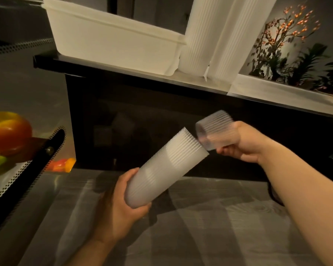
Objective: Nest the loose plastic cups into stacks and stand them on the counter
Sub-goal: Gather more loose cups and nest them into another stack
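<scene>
My left hand [117, 206] grips the narrow bottom end of a stack of nested translucent ribbed cups [165, 167], tilted with its open rim pointing up and to the right. My right hand [242, 143] holds a small batch of clear ribbed cups [215, 129], blurred, with its base right at the rim of the tilted stack. Two tall white stacks of cups [204, 35] stand upright on the dark counter [123, 73] above.
A white plastic tub [112, 39] sits on the counter left of the tall stacks. A lit branch decoration and plants [288, 45] are at the right. Fruit [6, 131] lies on a perforated tray [12, 181] at the left. A dark cabinet front [142, 121] faces me.
</scene>
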A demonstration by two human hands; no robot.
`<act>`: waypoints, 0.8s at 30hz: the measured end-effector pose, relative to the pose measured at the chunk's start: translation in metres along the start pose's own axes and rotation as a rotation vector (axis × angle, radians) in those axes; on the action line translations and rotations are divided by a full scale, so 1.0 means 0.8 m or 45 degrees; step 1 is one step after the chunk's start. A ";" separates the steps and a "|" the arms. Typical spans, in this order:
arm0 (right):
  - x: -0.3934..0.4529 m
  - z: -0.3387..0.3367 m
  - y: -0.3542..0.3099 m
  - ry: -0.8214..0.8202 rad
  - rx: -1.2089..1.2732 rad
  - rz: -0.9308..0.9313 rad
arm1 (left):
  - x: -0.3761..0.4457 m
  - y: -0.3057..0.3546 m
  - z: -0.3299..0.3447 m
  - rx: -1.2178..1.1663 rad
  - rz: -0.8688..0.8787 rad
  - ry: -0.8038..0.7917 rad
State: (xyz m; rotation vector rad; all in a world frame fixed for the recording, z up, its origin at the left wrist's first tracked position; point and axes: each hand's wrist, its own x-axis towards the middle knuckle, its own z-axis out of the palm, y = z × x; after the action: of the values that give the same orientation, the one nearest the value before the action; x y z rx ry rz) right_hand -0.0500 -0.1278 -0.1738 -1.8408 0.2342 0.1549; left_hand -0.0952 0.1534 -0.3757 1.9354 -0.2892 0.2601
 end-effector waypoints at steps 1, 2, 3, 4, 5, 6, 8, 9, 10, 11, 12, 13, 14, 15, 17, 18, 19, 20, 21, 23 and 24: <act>0.001 0.004 -0.005 -0.063 -0.162 0.039 | 0.000 0.001 0.000 -0.001 0.007 -0.003; 0.001 0.009 -0.010 -0.131 -0.282 0.084 | 0.000 0.001 0.001 -0.005 0.010 -0.009; 0.003 0.011 -0.013 -0.175 -0.348 0.132 | 0.000 0.002 0.001 -0.012 0.010 -0.019; 0.005 0.011 -0.016 -0.186 -0.405 0.163 | 0.000 0.002 0.001 -0.018 0.009 -0.029; 0.007 0.013 -0.017 -0.167 -0.459 0.175 | 0.000 0.004 0.002 -0.022 0.007 -0.037; 0.009 0.017 -0.015 -0.126 -0.542 0.153 | 0.000 0.005 0.002 -0.027 0.005 -0.041; 0.011 0.031 -0.007 -0.091 -0.756 0.058 | 0.000 0.005 0.002 -0.034 0.005 -0.036; 0.011 0.043 0.000 -0.138 -0.774 -0.001 | 0.000 0.005 0.002 -0.036 0.003 -0.028; 0.012 0.052 0.008 -0.198 -0.653 -0.035 | 0.000 0.005 0.001 -0.035 -0.001 -0.017; 0.013 0.057 0.015 -0.243 -0.442 -0.032 | 0.000 0.005 0.001 -0.032 -0.003 -0.010; 0.013 0.060 0.021 -0.249 -0.261 -0.032 | -0.001 0.005 0.002 -0.031 -0.009 -0.011; 0.018 0.058 0.030 -0.219 -0.127 -0.037 | -0.001 0.006 0.002 -0.036 -0.014 -0.015; 0.024 0.055 0.036 -0.145 -0.033 -0.039 | -0.001 0.005 0.002 -0.039 -0.019 -0.012; 0.034 0.050 0.045 -0.006 0.026 -0.027 | 0.000 0.004 0.002 -0.042 -0.023 -0.002; 0.059 0.033 0.068 0.372 -0.092 0.035 | 0.000 0.002 0.002 -0.054 -0.039 0.032; 0.075 0.017 0.079 0.539 -0.369 0.045 | 0.001 0.002 0.002 -0.058 -0.045 0.043; 0.089 0.001 0.089 0.619 -0.620 0.011 | 0.001 0.002 0.002 -0.061 -0.045 0.048; 0.105 -0.018 0.099 0.674 -0.804 -0.019 | 0.001 0.002 0.002 -0.065 -0.041 0.054; 0.119 -0.036 0.109 0.732 -0.916 -0.020 | 0.001 0.002 0.002 -0.070 -0.036 0.055; 0.149 -0.070 0.123 0.819 -1.140 0.040 | 0.002 0.004 0.002 -0.092 -0.051 0.053; 0.161 -0.078 0.125 0.837 -1.224 0.062 | 0.002 0.003 0.002 -0.103 -0.065 0.058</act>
State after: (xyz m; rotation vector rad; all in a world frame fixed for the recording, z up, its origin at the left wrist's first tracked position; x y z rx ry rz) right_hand 0.0500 -0.2247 -0.2790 -2.8033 0.7589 -0.3859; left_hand -0.0939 0.1513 -0.3737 1.8518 -0.2166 0.2544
